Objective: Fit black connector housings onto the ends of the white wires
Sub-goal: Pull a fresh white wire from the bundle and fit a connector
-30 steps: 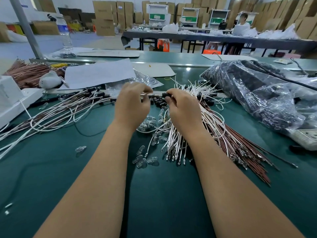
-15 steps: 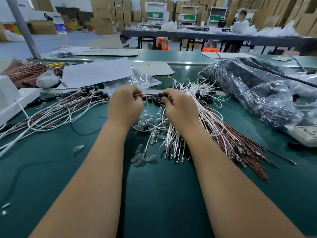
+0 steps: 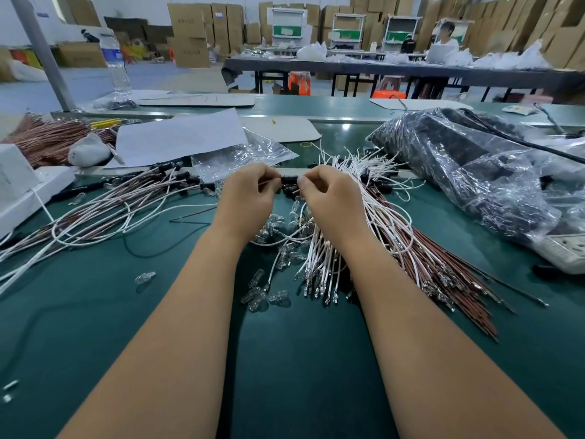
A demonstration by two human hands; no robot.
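Note:
My left hand [image 3: 247, 198] pinches the end of a thin white wire, and my right hand [image 3: 330, 199] pinches a small black connector housing [image 3: 289, 179] between them, above the green mat. A bundle of loose white wires [image 3: 319, 261] with metal terminals lies under my right wrist, beside red-brown wires [image 3: 443, 274]. Wires fitted with black housings [image 3: 171, 182] lie spread to the left. More black housings [image 3: 289, 189] sit just beyond my fingers.
Small clear glass bulbs [image 3: 262, 296] are scattered between my forearms. A plastic bag of black parts [image 3: 474, 172] fills the right side. White sheets [image 3: 180, 137], a white box [image 3: 19, 185] and a power strip [image 3: 566, 251] sit at the edges. A person sits at a far table.
My hands have drawn closer together, and the black housing now sits between the fingertips of both. The view has shifted slightly.

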